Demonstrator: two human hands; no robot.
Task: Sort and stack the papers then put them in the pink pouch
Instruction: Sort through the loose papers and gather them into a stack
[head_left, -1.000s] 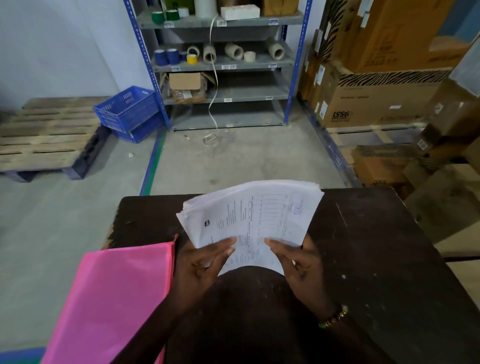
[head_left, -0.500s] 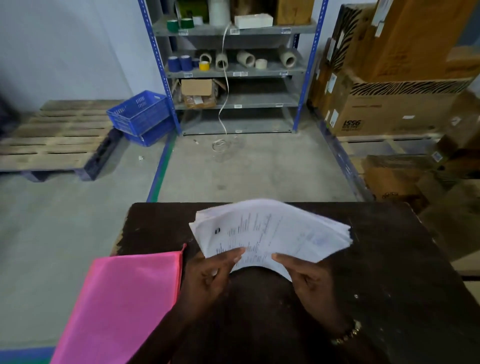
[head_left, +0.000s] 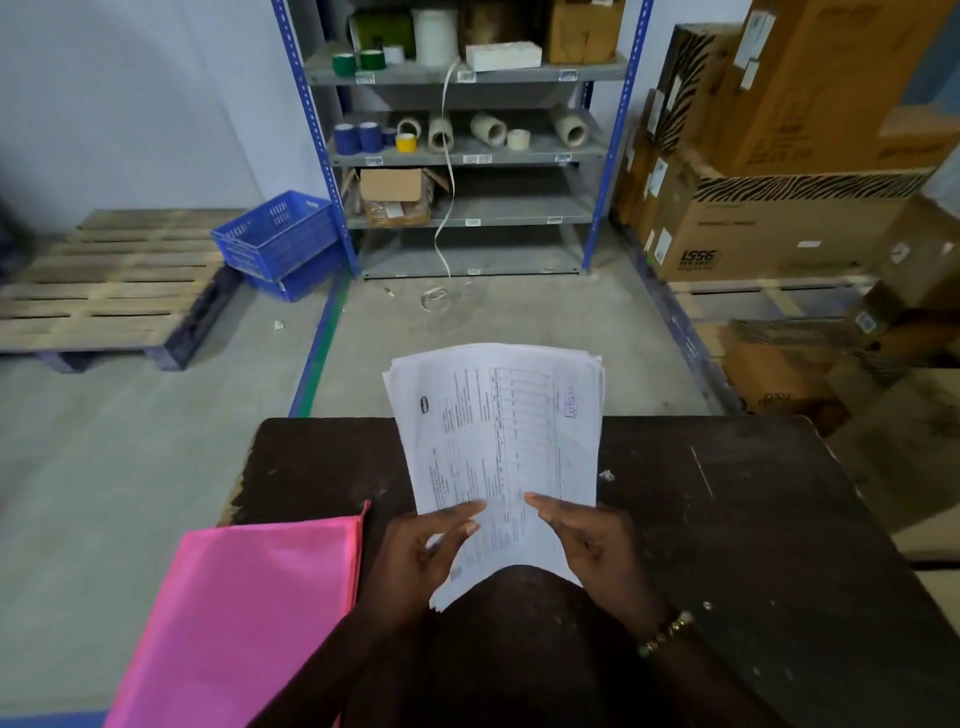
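Note:
A stack of white printed papers (head_left: 498, 436) is held upright above the dark table (head_left: 727, 519), its long side pointing away from me. My left hand (head_left: 421, 556) grips the stack's lower left edge, thumb on the top sheet. My right hand (head_left: 587, 540) grips the lower right edge, a beaded bracelet on its wrist. The pink pouch (head_left: 239, 623) lies flat on the table's left side, hanging over the near left edge, just left of my left hand.
Beyond the table is concrete floor. A blue metal shelf (head_left: 467, 150) with tape rolls and boxes stands at the back. Blue crates (head_left: 280, 244) and a wooden pallet (head_left: 104, 291) sit left; stacked cardboard boxes (head_left: 779, 208) fill the right.
The paper stack has been turned from lying sideways and fanned out to upright and squared, edges more even. Both hands kept their grip on its lower edge.

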